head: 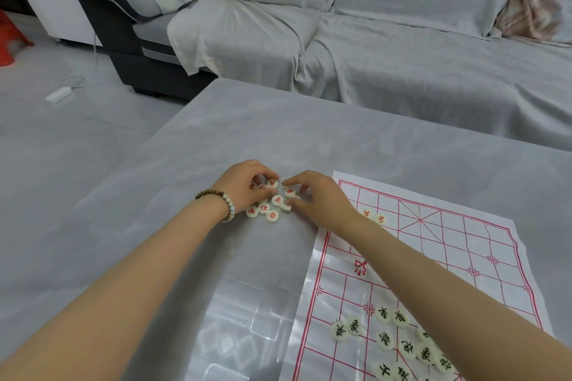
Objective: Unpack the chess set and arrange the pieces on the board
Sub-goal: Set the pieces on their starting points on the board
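A white paper chess board [439,244] with red grid lines lies on the table at the right. Left of its far corner sits a cluster of red-lettered white discs [268,210]. My left hand [244,185], with a bead bracelet on the wrist, curls over the cluster's far side with its fingertips on several discs. My right hand [312,195] meets it from the right and pinches one red-lettered disc [290,192]. Two red-lettered discs [374,216] lie on the board beside my right wrist. Several black-lettered discs [399,343] are scattered on the board's near part.
A clear plastic tray [244,325] with empty moulded pockets lies near me, left of the board. The grey table [309,133] stretches far behind the hands. A grey-covered sofa [402,40] stands behind it. A white power strip [58,94] lies on the floor at the left.
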Tool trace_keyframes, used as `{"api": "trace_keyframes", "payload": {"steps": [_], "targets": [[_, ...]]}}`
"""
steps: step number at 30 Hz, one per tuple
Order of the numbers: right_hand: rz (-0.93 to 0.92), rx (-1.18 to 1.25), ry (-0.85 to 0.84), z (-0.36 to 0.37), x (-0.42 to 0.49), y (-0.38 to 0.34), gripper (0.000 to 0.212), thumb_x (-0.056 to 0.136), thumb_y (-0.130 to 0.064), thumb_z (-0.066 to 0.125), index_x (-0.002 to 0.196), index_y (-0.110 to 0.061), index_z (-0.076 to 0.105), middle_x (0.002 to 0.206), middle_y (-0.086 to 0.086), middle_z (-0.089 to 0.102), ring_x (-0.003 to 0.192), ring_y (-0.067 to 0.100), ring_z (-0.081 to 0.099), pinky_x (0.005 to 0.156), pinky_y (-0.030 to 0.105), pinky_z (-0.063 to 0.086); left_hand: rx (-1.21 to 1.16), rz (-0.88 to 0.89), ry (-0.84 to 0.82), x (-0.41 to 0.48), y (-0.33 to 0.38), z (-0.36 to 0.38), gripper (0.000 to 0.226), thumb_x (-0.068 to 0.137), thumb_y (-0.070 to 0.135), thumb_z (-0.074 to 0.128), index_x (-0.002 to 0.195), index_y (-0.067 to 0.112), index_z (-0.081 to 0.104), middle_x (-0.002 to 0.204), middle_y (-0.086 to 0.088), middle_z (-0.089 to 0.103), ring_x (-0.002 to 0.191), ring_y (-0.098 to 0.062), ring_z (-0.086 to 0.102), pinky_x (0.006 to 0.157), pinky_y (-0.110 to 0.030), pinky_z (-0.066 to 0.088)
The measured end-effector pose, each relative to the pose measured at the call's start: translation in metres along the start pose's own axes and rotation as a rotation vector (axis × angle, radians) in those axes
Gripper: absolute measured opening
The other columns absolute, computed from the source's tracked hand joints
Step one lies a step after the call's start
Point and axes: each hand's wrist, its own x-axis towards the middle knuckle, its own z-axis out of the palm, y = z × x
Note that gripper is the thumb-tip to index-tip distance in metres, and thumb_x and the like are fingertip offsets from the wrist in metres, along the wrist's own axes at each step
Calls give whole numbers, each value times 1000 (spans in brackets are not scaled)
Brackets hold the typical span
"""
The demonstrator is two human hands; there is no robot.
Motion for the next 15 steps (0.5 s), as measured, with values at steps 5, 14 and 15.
{"api": "trace_keyframes", "payload": {"steps": [5, 14, 15], "targets": [[20, -25, 14, 0, -2, 6, 18, 85, -28, 65, 102, -23, 71, 109, -2, 65, 96, 13, 56, 86, 26, 47, -9, -41, 12, 5, 3, -2, 15, 81, 25, 69, 96, 26, 69, 90, 9, 60, 78, -5, 53, 77, -22, 47], [-49, -118, 107, 9, -14, 11, 22, 89, -26, 59, 109, -23, 70, 116, -5, 66, 105, 13, 55, 86, 20, 38, -68, -22, 34, 0, 14, 0, 22, 81, 23, 69, 103, 23, 68, 93, 9, 63, 83, -8, 56, 77, -19, 46], [-38, -86, 120, 8, -15, 12, 21, 89, -25, 60, 107, -22, 71, 113, -4, 68, 99, 11, 56, 82, 18, 38, -86, -20, 52, -2, 15, 0, 21, 82, 23, 68, 103, 24, 68, 93, 10, 63, 81, -5, 55, 74, -16, 45]]}}
